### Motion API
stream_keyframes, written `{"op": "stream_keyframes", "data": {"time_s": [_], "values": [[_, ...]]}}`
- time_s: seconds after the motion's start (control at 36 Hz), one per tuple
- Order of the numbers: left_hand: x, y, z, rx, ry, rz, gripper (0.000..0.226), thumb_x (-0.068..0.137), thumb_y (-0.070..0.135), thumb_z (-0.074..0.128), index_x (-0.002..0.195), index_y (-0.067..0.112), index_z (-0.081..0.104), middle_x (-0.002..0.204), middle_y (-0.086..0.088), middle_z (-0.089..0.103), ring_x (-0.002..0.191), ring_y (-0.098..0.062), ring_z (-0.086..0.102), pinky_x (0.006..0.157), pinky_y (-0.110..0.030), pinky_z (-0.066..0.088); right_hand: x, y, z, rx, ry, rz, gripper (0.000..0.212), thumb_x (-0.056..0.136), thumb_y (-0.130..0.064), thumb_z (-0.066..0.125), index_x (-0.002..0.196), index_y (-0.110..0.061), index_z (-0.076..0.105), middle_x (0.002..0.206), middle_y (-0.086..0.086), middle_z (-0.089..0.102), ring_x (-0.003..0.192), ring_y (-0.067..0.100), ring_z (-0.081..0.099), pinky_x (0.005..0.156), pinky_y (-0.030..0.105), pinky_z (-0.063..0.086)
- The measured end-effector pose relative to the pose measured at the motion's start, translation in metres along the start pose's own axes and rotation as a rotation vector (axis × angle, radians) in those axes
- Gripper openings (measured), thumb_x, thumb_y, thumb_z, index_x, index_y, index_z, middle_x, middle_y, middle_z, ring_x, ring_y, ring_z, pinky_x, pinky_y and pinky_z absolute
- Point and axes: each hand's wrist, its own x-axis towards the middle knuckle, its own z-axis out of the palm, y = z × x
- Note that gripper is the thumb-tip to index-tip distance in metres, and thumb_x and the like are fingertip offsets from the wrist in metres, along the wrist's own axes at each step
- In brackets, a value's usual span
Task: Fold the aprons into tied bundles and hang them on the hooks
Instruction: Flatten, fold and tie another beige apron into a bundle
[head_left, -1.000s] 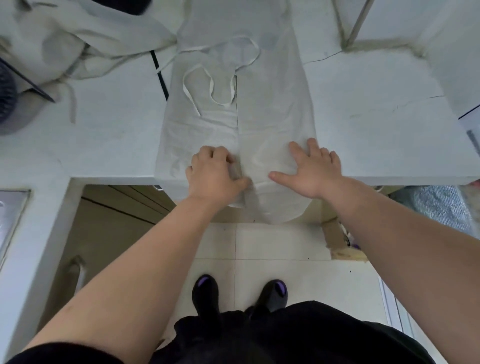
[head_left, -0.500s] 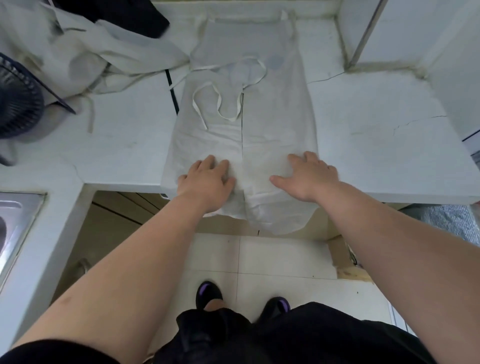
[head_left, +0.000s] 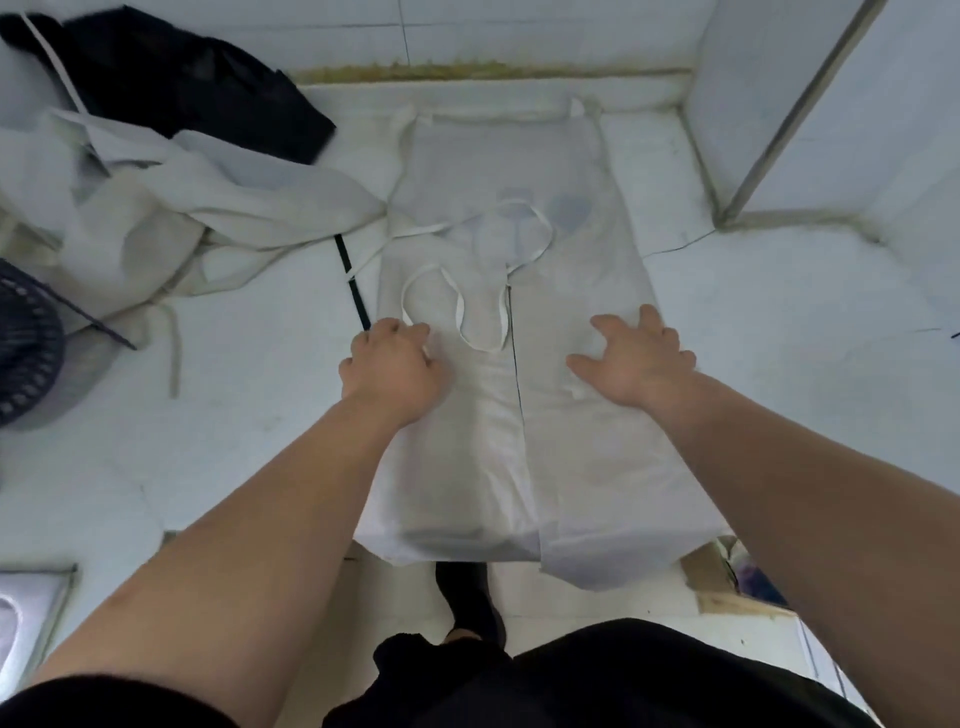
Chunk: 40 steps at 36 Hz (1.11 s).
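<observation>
Apron (head_left: 467, 467): pale, long and narrow, both sides folded in to meet along a line down the middle; flat on the white desk (head_left: 234, 415), far end near the tiled wall, near end hanging over the desk's front edge.
Ties (head_left: 457, 312): white tape, lying in two loose loops on the far half of the apron; one end trailing off to the left onto the desk.
Left hand (head_left: 389, 364): knuckles up, fingers bent under, on the left flap at the near end of the smaller loop; fingertips hidden, so cannot tell whether pinching tape or cloth, or only pressing down.
Right hand (head_left: 639, 358): palm down, fingers straight and spread, thumb pointing inward; pressed flat on the right flap, about level with the left hand.
Cloth heap (head_left: 156, 218): crumpled pale fabric with dangling ties, at the back left of the desk, reaching up to the apron's left edge.
Black garment (head_left: 197, 78): bunched behind the heap, against the wall.
Black strip (head_left: 356, 291): thin, lying on the desk just beside the apron's left edge, beyond the left hand.
Fan (head_left: 26, 353): dark grille at the left edge, partly out of view.
Sink (head_left: 26, 613): metal rim in the near left corner.
Shoe (head_left: 467, 597): black, on the tiled floor below the desk's front edge.
</observation>
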Motion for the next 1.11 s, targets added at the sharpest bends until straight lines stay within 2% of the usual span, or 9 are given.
{"op": "stream_keyframes", "data": {"time_s": [0.08, 0.22, 0.31, 0.39, 0.47, 0.56, 0.67, 0.83, 1.11], "values": [[0.04, -0.004, -0.009, -0.02, -0.002, 0.015, 0.044, 0.097, 0.023, 0.043, 0.141, 0.026, 0.042, 0.15, -0.009, 0.026, 0.135, -0.033, 0.026, 0.105, -0.043, 0.031, 0.027, -0.009, -0.01, -0.011, 0.018, 0.031, 0.063, 0.087, -0.057, 0.052, 0.143, -0.039, 0.029, 0.156, 0.008, 0.001, 0.136, 0.034, 0.022, 0.108, 0.046, 0.023], [0.097, -0.01, -0.018, -0.092, -0.021, -0.038, 0.053, 0.099, 0.02, 0.041, 0.149, 0.032, 0.026, 0.155, -0.015, 0.012, 0.136, -0.039, 0.028, 0.106, -0.04, 0.031, 0.061, -0.018, -0.021, -0.039, 0.036, 0.053, 0.081, 0.075, -0.057, 0.069, 0.143, -0.039, 0.028, 0.153, 0.008, -0.002, 0.128, 0.037, 0.032, 0.103, 0.043, 0.032], [0.122, -0.013, -0.02, -0.137, -0.011, -0.042, 0.053, 0.099, 0.026, 0.044, 0.149, 0.031, 0.027, 0.146, -0.019, 0.028, 0.124, -0.041, 0.042, 0.101, -0.038, 0.036, 0.077, -0.021, -0.026, -0.043, 0.034, 0.063, 0.091, 0.071, -0.06, 0.071, 0.145, -0.041, 0.021, 0.153, 0.008, -0.005, 0.128, 0.036, 0.032, 0.102, 0.043, 0.034], [0.146, -0.017, -0.02, -0.238, 0.015, 0.01, 0.045, 0.094, 0.02, 0.049, 0.138, 0.025, 0.045, 0.129, -0.019, 0.045, 0.111, -0.039, 0.053, 0.084, -0.029, 0.04, 0.097, -0.03, -0.031, -0.237, 0.114, 0.003, 0.096, 0.068, -0.071, 0.064, 0.144, -0.045, 0.013, 0.155, 0.008, -0.012, 0.136, 0.035, 0.02, 0.106, 0.047, 0.026], [0.16, -0.017, -0.018, -0.283, 0.041, 0.039, 0.047, 0.093, 0.013, 0.051, 0.139, 0.021, 0.048, 0.135, -0.017, 0.043, 0.112, -0.031, 0.054, 0.083, -0.019, 0.033, 0.113, -0.042, -0.035, -0.359, 0.121, -0.119, 0.081, 0.075, -0.072, 0.056, 0.143, -0.046, 0.021, 0.157, 0.005, 0.0, 0.142, 0.033, 0.009, 0.111, 0.05, 0.013], [0.169, -0.016, -0.017, -0.304, 0.087, 0.035, 0.047, 0.093, 0.008, 0.049, 0.138, 0.02, 0.05, 0.133, -0.015, 0.047, 0.113, -0.028, 0.053, 0.083, -0.017, 0.031, 0.123, -0.048, -0.034, -0.302, 0.022, -0.132, 0.067, 0.081, -0.066, 0.053, 0.14, -0.044, 0.032, 0.152, 0.0, 0.024, 0.139, 0.03, 0.022, 0.107, 0.047, 0.019], [0.184, -0.017, -0.02, -0.338, 0.145, 0.02, 0.042, 0.094, 0.006, 0.048, 0.134, 0.017, 0.055, 0.13, -0.012, 0.054, 0.116, -0.027, 0.053, 0.091, -0.019, 0.034, 0.135, -0.049, -0.037, -0.257, 0.031, -0.099, 0.065, 0.082, -0.064, 0.054, 0.138, -0.037, 0.037, 0.15, -0.002, 0.028, 0.136, 0.029, 0.025, 0.105, 0.045, 0.021], [0.204, -0.007, -0.025, -0.35, 0.144, -0.004, 0.041, 0.095, 0.006, 0.048, 0.134, 0.016, 0.055, 0.13, -0.014, 0.055, 0.118, -0.027, 0.053, 0.095, -0.021, 0.034, 0.163, -0.054, -0.042, -0.286, 0.103, -0.13, 0.034, 0.096, -0.048, 0.042, 0.118, -0.027, 0.057, 0.137, 0.002, 0.041, 0.126, 0.03, 0.037, 0.102, 0.042, 0.027], [0.23, 0.006, -0.043, -0.411, 0.168, 0.012, 0.041, 0.094, 0.006, 0.051, 0.134, 0.014, 0.055, 0.129, -0.009, 0.057, 0.115, -0.023, 0.055, 0.097, -0.019, 0.035, 0.205, -0.067, -0.054, -0.24, 0.211, -0.177, 0.033, 0.097, -0.043, 0.042, 0.115, -0.022, 0.059, 0.136, 0.006, 0.039, 0.121, 0.032, 0.037, 0.101, 0.042, 0.027]]}}
